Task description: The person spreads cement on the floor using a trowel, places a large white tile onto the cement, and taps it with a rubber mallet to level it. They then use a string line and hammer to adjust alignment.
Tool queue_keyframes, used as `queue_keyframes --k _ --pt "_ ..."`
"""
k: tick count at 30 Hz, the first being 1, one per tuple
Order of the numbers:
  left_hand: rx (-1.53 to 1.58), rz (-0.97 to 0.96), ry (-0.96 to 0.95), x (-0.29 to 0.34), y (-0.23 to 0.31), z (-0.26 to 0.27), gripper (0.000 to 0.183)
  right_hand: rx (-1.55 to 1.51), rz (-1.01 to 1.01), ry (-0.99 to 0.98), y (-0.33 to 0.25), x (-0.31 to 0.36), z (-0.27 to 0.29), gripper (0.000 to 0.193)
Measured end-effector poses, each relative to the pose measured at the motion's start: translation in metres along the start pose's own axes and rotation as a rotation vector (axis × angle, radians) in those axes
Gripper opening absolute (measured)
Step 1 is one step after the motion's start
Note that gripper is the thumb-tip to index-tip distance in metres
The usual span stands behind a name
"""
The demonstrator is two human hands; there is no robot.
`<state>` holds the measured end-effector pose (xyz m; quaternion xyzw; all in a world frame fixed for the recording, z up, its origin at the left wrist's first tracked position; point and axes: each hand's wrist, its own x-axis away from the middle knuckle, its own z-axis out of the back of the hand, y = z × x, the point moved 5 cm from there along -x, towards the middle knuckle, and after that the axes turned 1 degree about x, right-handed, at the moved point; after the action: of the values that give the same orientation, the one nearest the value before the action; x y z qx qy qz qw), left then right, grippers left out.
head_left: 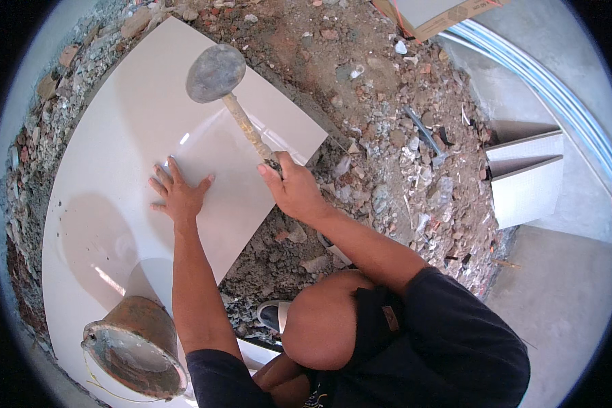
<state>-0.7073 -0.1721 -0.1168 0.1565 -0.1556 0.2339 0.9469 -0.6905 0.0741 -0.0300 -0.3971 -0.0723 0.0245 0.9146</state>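
The large glossy cream ceramic tile [115,204] already lies flat on the rubble and mortar bed [360,136], next to another laid tile nearer the person. The left hand [178,196] presses on it, fingers spread open. The right hand [294,190] has its fingers closed around the wooden handle of a grey rubber mallet [215,73], whose head is raised above the tile's far part. Seating the tile looks unfinished. A rusty mortar-caked bucket [136,348] stands on the near tile.
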Motion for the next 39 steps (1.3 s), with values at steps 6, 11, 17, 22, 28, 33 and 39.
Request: queue_keyframes --k 6,11,17,22,28,33,39 --pt "0.004 0.003 -0.021 -0.002 -0.006 -0.006 0.114 0.158 -0.078 -0.171 0.004 -0.033 -0.038 0.047" --pt "-0.058 -0.026 0.031 -0.030 -0.033 -0.036 0.114 0.038 -0.176 -0.260 0.018 -0.037 -0.068 0.048" --pt "-0.164 -0.046 0.074 -0.065 -0.070 -0.057 0.107 0.013 -0.051 -0.130 0.017 -0.019 -0.067 0.043" --pt "-0.287 -0.045 0.038 -0.083 -0.080 -0.053 0.112 0.074 -0.064 -0.157 0.039 -0.006 -0.060 0.040" --pt "-0.509 -0.174 0.055 -0.091 -0.076 -0.050 0.116 0.047 -0.016 -0.209 0.053 -0.005 -0.056 0.043" --pt "-0.478 -0.177 0.092 -0.103 -0.091 -0.050 0.113 0.039 -0.138 -0.327 0.063 -0.006 -0.054 0.045" --pt "-0.369 -0.274 0.077 -0.089 -0.075 -0.047 0.111 0.006 -0.162 -0.423 0.080 -0.003 -0.026 0.035"
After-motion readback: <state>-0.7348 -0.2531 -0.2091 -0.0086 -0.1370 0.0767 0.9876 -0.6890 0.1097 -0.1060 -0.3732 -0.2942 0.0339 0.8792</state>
